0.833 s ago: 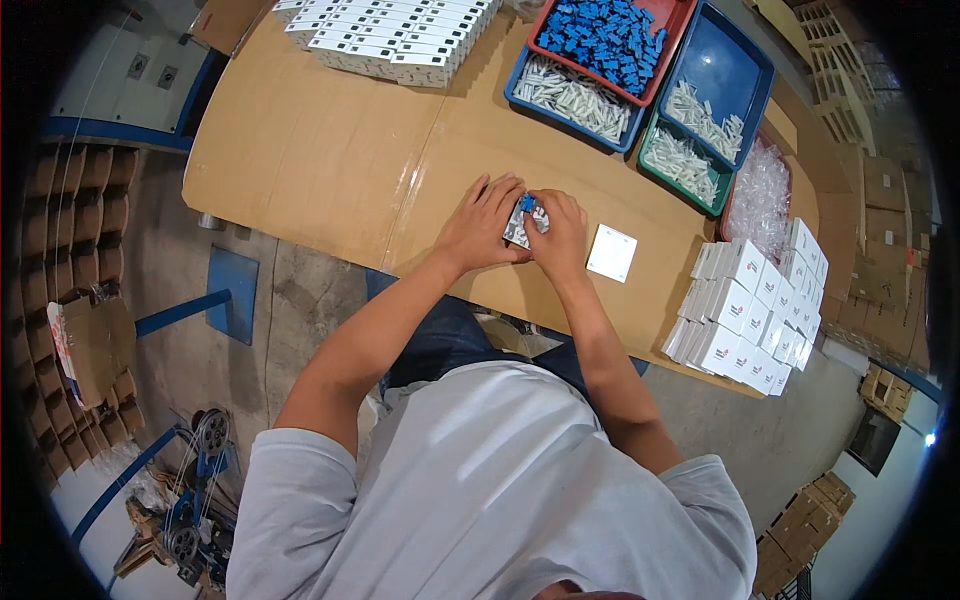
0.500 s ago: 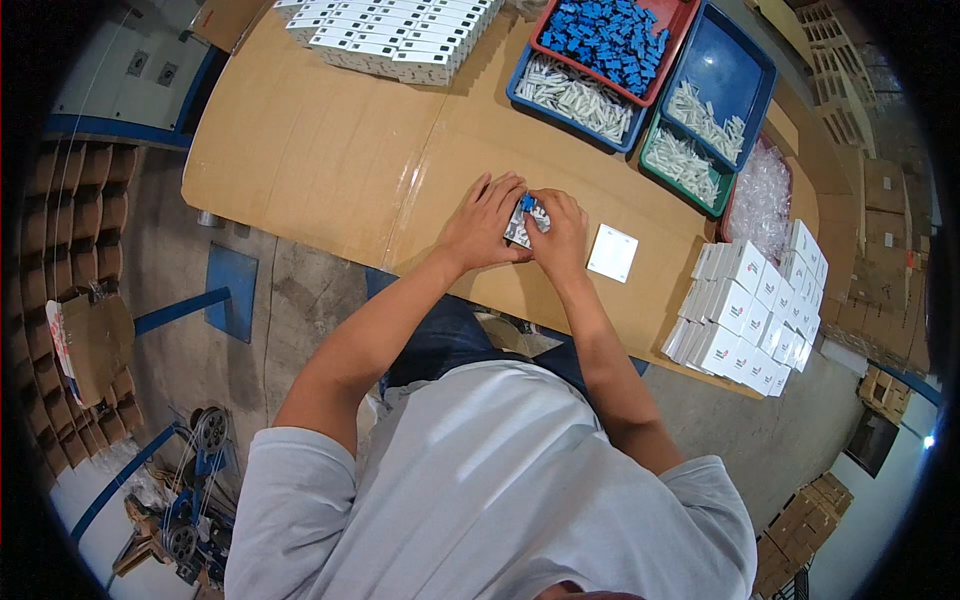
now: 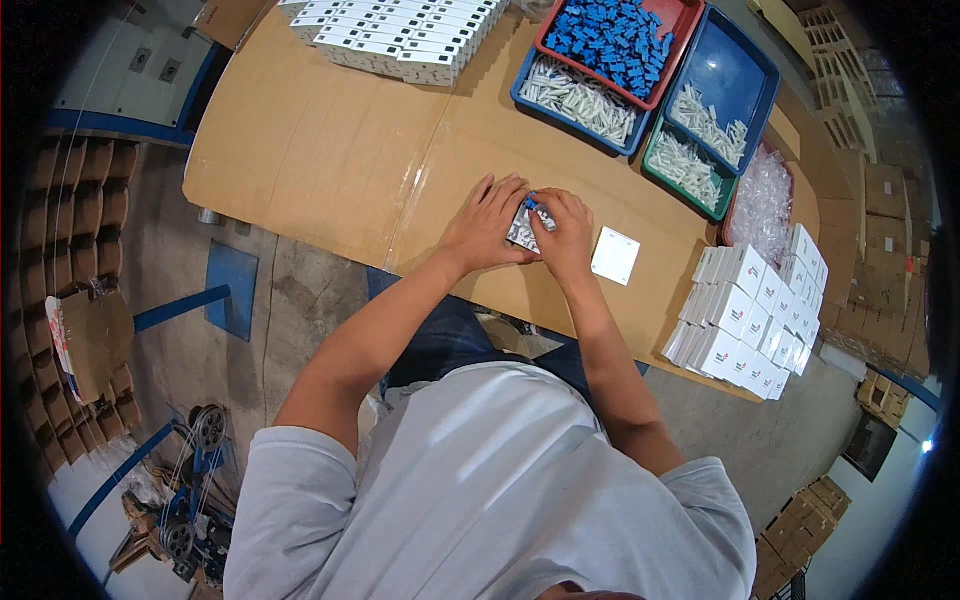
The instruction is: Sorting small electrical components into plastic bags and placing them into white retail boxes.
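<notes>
- The small open box sat just left of the white square piece, both on the brown counter. It had little white and grey bits inside.
- Left hand: farther left of the square piece, wrapped around the box's left side, so it had a proper hold.
- Right hand: between the box and the square piece, fingers curled in. The fingertips were right at a small blue piece at the box's far end. Couldn't tell if they were pinching it or just touching it.
- Beyond the square piece: a red tray heaped with blue parts, resting partly over a blue tray full of white sticks.
- Beyond it and a bit right: another blue tray and a green tray, both with white sticks too.
- Right of the square piece: stacked white boxes.
- Way off beyond it to the left: rows of patterned boxes.
</notes>
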A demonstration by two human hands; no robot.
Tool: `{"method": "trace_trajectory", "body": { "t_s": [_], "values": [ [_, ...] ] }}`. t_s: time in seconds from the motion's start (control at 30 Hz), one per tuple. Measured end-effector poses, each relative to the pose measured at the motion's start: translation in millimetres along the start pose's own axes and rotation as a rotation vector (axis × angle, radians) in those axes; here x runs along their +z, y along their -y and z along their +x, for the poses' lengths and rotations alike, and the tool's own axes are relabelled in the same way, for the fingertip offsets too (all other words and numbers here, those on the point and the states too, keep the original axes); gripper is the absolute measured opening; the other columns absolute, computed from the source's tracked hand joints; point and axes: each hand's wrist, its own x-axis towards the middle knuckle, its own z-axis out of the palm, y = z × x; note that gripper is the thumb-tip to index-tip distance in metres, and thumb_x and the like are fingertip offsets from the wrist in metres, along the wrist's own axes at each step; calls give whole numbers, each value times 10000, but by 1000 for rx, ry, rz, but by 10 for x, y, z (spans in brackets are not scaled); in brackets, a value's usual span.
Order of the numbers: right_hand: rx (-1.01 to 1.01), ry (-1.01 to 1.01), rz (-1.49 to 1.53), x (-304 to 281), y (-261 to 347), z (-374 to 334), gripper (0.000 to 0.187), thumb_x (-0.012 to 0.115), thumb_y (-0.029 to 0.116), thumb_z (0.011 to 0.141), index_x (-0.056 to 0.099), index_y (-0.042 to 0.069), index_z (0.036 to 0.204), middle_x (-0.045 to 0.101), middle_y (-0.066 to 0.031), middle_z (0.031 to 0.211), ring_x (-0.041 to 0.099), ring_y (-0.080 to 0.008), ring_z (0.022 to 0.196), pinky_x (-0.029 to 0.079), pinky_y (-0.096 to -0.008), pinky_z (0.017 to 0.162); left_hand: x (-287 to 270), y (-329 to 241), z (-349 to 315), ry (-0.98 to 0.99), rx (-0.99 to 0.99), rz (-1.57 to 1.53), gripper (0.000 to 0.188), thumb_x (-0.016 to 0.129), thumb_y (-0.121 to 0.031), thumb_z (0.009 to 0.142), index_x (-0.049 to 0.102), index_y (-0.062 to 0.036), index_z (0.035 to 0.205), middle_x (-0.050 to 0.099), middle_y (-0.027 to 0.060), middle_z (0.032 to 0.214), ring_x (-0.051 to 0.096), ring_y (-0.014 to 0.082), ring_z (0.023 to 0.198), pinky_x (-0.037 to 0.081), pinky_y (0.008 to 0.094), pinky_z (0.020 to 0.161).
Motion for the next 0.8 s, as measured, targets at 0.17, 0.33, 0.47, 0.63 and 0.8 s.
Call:
{"method": "trace_trajectory", "body": {
  "t_s": [0.17,0.33,0.47,0.63,0.8],
  "values": [
    [-32,23,-13,-23,-31,-2,241,742,137,827,724,93,1063,696,-46,1122,627,-246,1081,391,-399,986,-3,-1,-7,-3,-19,-37,1045,746,-656,710,409,18,1435,428,178,1489,345,316,1450,188,526,1226],
    [-53,43,-8,-43,-61,-7,250,738,146,841,743,100,1087,703,-41,1126,633,-245,1079,389,-400,1000,3,-1,-7,-5,-13,-38,1039,748,-653,712,412,17,1430,424,179,1490,340,317,1452,188,524,1227],
    [-67,58,-89,-30,-55,-39,266,721,168,866,752,129,1127,695,-26,1160,626,-232,1099,379,-434,1028,21,6,-4,-15,-23,-50,1021,752,-635,711,416,14,1425,423,176,1488,335,315,1454,188,518,1229],
    [-83,54,-255,-43,126,-128,273,697,186,875,746,139,1139,642,-25,1251,573,-229,1174,353,-533,1045,46,44,-6,-4,13,4,1008,735,-633,722,418,21,1422,430,173,1485,335,309,1455,191,517,1226],
    [-71,130,-358,-190,115,-56,277,690,190,878,742,132,1144,606,-71,1326,531,-278,1246,357,-525,1073,20,-24,-3,-27,27,-10,1007,732,-645,724,433,27,1412,443,167,1480,338,305,1454,192,521,1222]
  ]
}}
